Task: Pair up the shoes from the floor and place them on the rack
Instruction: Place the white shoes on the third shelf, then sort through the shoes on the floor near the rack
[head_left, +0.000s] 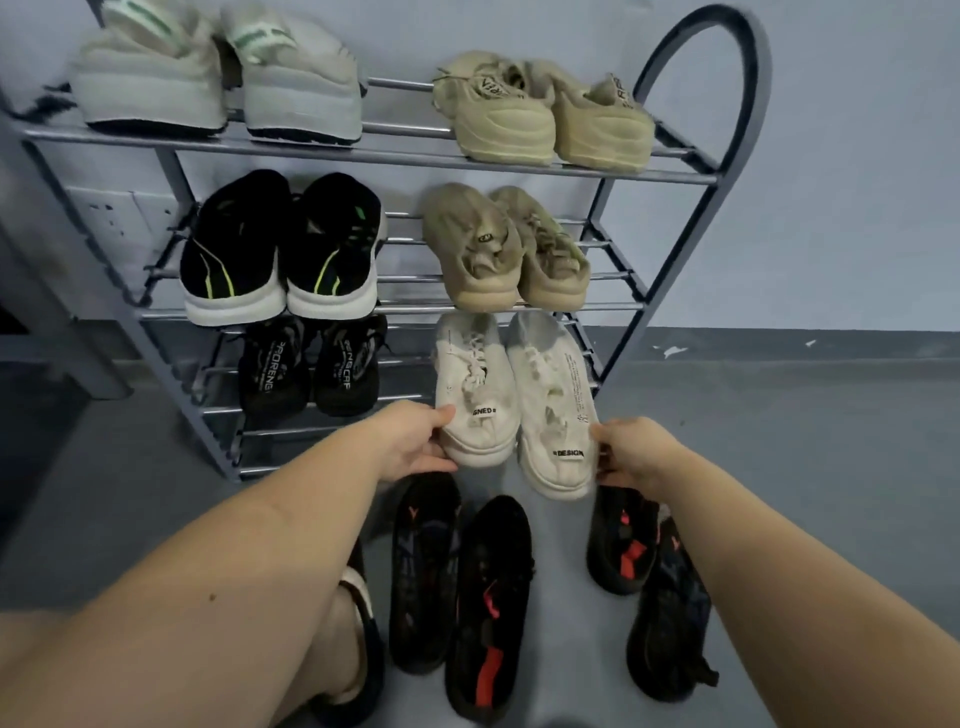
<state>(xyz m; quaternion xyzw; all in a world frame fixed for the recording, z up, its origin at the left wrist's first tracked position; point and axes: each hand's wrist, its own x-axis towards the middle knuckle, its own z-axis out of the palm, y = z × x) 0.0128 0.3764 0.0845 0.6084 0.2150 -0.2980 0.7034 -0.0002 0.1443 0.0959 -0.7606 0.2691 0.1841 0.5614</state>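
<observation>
A pair of white sneakers lies toes-in on the right of the lowest shelf of the grey metal rack (670, 161). My left hand (415, 441) grips the heel of the left white sneaker (475, 395). My right hand (631, 454) holds the heel of the right white sneaker (553, 405), which sticks out past the shelf's front. On the floor below lie several black sneakers with red marks: two side by side (423, 577) (491, 608) in the middle, two more (621, 545) (667, 623) at the right, partly under my right forearm.
The rack's upper shelves hold pale grey-green shoes (218, 88), beige shoes (545, 119), black shoes with white soles (280, 249) and tan shoes (506, 249); black shoes (309, 369) fill the lowest shelf's left. My sandalled foot (358, 649) rests on the grey floor. A wall stands behind.
</observation>
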